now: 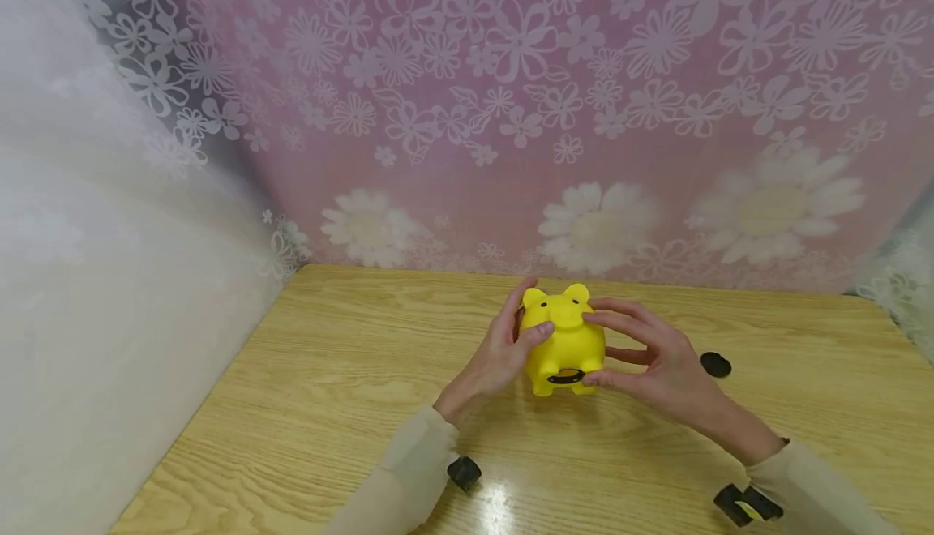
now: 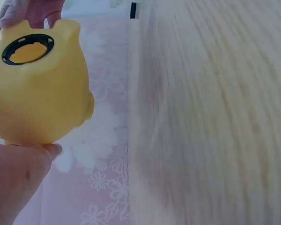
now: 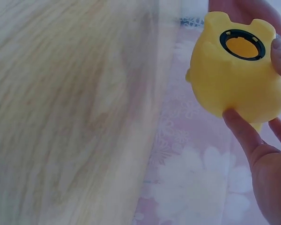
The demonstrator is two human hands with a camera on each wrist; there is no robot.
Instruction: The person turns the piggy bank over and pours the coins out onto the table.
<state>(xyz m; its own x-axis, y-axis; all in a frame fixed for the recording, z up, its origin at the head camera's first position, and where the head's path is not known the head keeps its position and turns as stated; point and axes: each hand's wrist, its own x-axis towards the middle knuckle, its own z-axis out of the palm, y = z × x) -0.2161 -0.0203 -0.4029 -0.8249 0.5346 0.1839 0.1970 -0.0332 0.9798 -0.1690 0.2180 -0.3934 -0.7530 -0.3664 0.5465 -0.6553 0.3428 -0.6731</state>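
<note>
A yellow piggy bank (image 1: 565, 339) is held between both hands, its snout and ears upward and its underside facing the head camera. On that underside a black ring (image 3: 242, 45) surrounds an open round hole. My left hand (image 1: 499, 353) grips the bank's left side, with the thumb on its front. My right hand (image 1: 667, 361) holds the other side, fingers near the snout and thumb beside the ring. Both wrist views show the bank (image 2: 42, 98) with the hole at one end and stubby feet around it.
A black round disc (image 1: 716, 365) lies on the wooden table (image 1: 350, 357), to the right of my right hand. Behind the table hangs a pink flowered curtain (image 1: 467, 170), with a white sheet (image 1: 109, 235) at the left. Each wrist carries a black camera mount (image 1: 464, 472).
</note>
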